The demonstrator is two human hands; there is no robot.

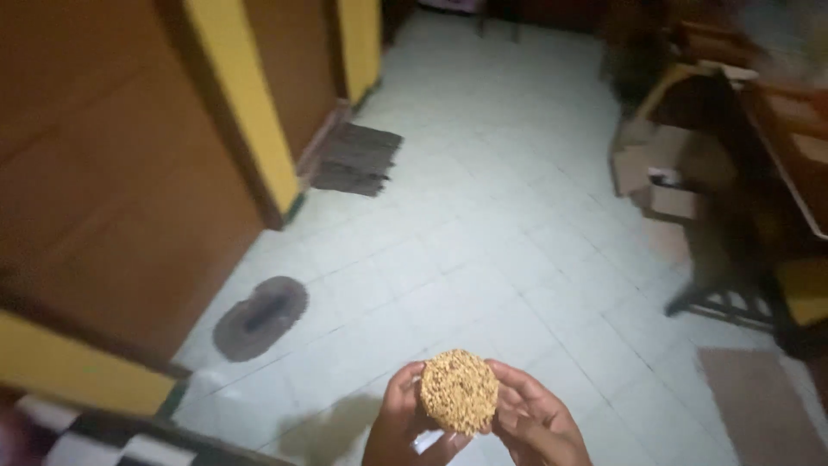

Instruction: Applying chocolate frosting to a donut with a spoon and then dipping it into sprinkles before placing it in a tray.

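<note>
Low in the head view, my two hands hold up a round, flat, golden-brown disc with a grainy, seed-like surface. My left hand grips its left edge with the fingers curled around it. On the other side, my right hand cups the disc's right edge, fingers spread behind it. The disc faces the camera, above a pale tiled floor.
Brown wooden doors with yellow frames line the left wall. A dark striped mat and a round dark mat lie on the floor. Cardboard boxes and a dark table with iron legs stand at right, a brown rug below.
</note>
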